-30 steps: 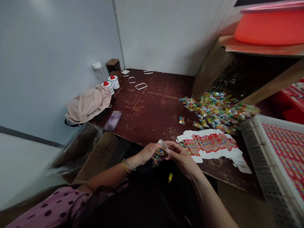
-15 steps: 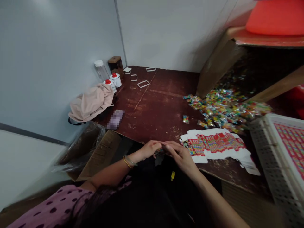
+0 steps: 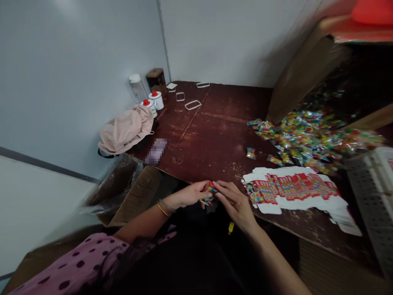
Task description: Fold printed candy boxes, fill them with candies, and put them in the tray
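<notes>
My left hand and my right hand meet at the near edge of the dark wooden table. Together they pinch a small colourful printed carton, which their fingers partly hide. To the right of my right hand lies a fanned stack of flat printed cartons, red and white. Beyond that stack a heap of small bright candy packets spreads out, and a single packet lies apart on the table.
A pink cloth lies at the table's left edge, beside two white tins with red lids and a clear bottle. White rectangular rings lie at the back. A cardboard box stands below left, a white perforated crate at the right.
The view has shifted, so everything sits further right. My hands have dropped slightly and closed together on the small carton, folding it between the fingers.
</notes>
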The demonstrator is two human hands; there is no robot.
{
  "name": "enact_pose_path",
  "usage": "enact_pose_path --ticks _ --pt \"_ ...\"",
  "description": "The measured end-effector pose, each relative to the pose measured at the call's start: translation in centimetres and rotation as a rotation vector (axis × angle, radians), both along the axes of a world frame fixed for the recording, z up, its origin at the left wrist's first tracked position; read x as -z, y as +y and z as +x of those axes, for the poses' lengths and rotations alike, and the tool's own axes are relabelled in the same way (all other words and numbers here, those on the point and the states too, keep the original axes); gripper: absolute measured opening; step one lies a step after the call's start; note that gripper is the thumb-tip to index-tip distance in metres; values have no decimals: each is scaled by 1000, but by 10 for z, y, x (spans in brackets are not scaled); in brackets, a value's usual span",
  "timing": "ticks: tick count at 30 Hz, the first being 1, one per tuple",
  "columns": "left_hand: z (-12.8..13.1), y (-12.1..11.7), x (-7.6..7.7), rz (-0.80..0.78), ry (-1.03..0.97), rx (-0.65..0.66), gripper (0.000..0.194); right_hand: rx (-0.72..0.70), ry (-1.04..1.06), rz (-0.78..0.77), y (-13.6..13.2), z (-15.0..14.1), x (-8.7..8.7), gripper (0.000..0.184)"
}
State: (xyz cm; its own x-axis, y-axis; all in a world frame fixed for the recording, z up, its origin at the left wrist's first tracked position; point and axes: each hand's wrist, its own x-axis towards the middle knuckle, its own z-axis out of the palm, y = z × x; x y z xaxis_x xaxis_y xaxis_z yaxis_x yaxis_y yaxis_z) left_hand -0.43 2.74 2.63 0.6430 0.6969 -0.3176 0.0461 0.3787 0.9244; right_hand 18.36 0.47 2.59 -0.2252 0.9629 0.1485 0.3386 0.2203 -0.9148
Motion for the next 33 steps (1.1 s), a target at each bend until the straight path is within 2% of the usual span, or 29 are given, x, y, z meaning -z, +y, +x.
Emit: enact_pose_path --ticks 2,4,6,9,11,13,15,17,20,21,22,23,25,27,31,33 --pt "3 -1 -2 -43 -35 15 50 -34 -167 127 -4 2 3 40" --pt "8 5 -5 13 32 -21 48 -9 -313 196 -7 10 9 51" --pt "12 22 -10 215 296 -121 42 118 -447 252 -8 27 17 59" --pt "13 65 -14 566 932 -265 31 477 -679 255 -14 63 32 59" --pt "13 95 -13 623 1196 -262 27 642 -824 201 -18 87 41 59" --pt "14 118 -12 618 1272 -254 28 669 -879 158 -20 104 48 58" --pt "17 129 -12 610 1275 -253 35 638 -834 131 -16 114 52 50" --pt "21 128 -16 652 1281 -298 47 618 -739 62 -8 122 52 45" --pt "30 101 -20 890 1112 -399 53 607 -521 -128 4 132 50 42" --pt "35 87 -19 972 981 -380 49 607 -435 -191 5 136 48 43" --pt "39 71 -16 1009 829 -307 44 609 -351 -242 6 140 47 45" --pt "45 55 -12 985 680 -194 39 625 -275 -271 5 145 46 49" --pt "56 25 0 797 468 27 32 721 -168 -263 -1 155 44 55" --pt "67 3 12 590 359 122 30 884 -143 -211 -10 166 40 59" --pt "88 -10 21 411 247 116 29 1135 -332 -131 -28 169 23 52" --pt "99 -7 19 288 112 77 36 1132 -267 -95 -36 148 14 47"
